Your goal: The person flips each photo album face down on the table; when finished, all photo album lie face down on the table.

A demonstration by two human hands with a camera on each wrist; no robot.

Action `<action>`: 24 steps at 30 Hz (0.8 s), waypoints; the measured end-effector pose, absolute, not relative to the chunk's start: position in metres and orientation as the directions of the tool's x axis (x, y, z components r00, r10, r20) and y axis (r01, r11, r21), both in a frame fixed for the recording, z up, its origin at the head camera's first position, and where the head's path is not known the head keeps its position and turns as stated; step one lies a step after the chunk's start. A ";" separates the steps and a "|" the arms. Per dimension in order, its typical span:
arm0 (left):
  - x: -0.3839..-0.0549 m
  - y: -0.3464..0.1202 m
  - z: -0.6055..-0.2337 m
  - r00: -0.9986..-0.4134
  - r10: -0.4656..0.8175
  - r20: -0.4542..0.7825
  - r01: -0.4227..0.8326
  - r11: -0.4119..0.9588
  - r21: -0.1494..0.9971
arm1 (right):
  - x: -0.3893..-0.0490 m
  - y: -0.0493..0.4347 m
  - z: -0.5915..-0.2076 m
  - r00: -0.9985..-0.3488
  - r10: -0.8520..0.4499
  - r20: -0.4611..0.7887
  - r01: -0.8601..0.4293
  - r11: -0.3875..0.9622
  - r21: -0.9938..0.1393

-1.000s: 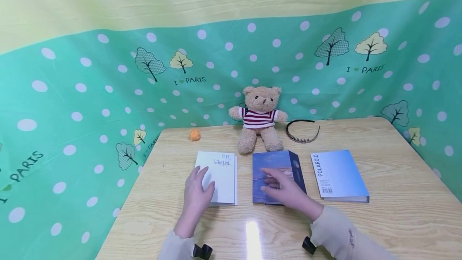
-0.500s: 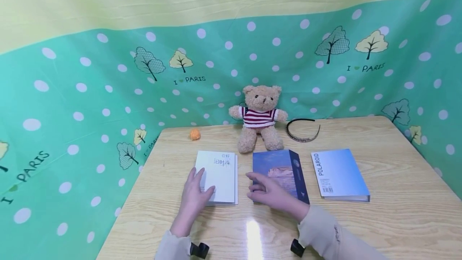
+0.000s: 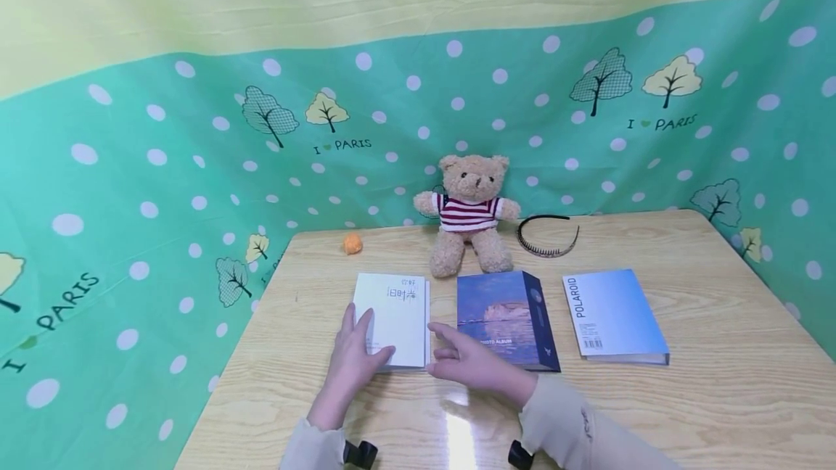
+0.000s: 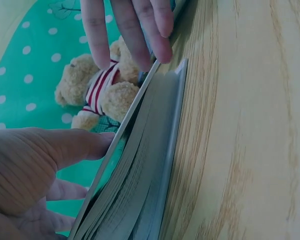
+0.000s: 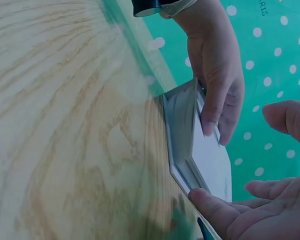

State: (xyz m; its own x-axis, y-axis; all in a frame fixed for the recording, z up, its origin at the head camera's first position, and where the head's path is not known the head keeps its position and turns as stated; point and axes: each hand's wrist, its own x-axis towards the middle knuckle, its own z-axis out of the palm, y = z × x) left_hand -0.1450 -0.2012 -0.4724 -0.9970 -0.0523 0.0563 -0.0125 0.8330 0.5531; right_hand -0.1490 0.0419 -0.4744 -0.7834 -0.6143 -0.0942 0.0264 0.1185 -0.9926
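Observation:
A white book with handwritten-style characters on its cover lies on the table in the head view, its page block visible in the left wrist view. My left hand rests on the left part of its cover, fingers spread and thumb across the lower edge. At the book's right edge is my right hand, its fingertips right at the cover boards and its thumb apart from them. The right wrist view shows one right finger against the lower board. A blue photo album with a cliff picture lies beyond the right hand.
A light-blue POLAROID album lies to the right. Toward the back sit a teddy bear in a striped shirt, a black toothed headband and a small orange ball. A green dotted cloth hangs behind the table.
My right hand has moved left, from over the blue photo album to the white book's right edge. My left hand has settled slightly lower on the white cover.

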 end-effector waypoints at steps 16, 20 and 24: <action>-0.145 -0.204 -0.475 -0.997 -0.041 0.069 0.006 0.817 0.576 | -0.146 0.031 -0.475 -0.810 -0.557 -0.183 0.194 0.040 -0.980; -0.145 -0.205 -0.476 -0.997 -0.048 0.067 -0.001 0.817 0.577 | -0.145 0.030 -0.472 -0.811 -0.545 -0.212 0.276 -0.037 -0.961; -0.147 -0.204 -0.479 -0.996 -0.070 0.058 -0.023 0.811 0.585 | -0.144 0.028 -0.473 -0.810 -0.549 -0.207 0.331 -0.137 -0.934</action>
State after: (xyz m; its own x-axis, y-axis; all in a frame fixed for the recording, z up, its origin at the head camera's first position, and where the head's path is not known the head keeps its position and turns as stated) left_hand -0.1465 -0.2045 -0.4790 -0.9958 -0.0705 0.0582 -0.0232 0.8110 0.5845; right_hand -0.1444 0.0280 -0.4731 -0.8098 -0.5491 -0.2066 0.3312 -0.1372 -0.9335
